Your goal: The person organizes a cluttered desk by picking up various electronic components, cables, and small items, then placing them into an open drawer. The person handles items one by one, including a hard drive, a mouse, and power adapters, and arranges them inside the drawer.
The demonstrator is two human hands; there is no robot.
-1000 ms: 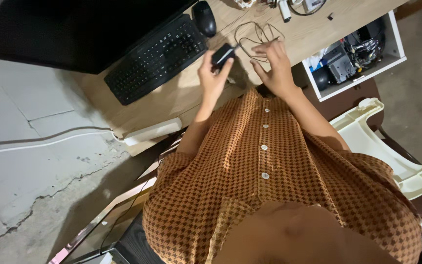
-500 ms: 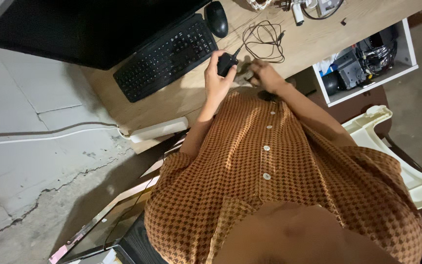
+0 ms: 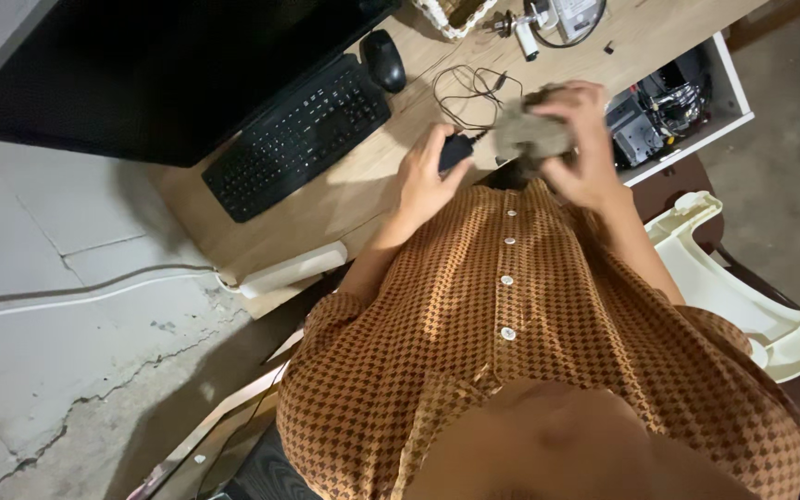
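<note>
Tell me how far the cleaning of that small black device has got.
Done: the right hand has a crumpled grey cloth in its grasp, raised above the desk. In hand: the left hand grips the small black device, its thin black cable looped on the desk. Left: cloth and device are apart, so no wiping shows yet; whether it is already clean cannot be told.

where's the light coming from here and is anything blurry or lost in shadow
Head view: light falls in a warm patch across the wooden desk and the shirt front, while the monitor reads as a near-black mass. The left hand on the small black device is fairly sharp; the grey cloth in the right hand is slightly motion-smeared. The open drawer is dim and cluttered.
</note>
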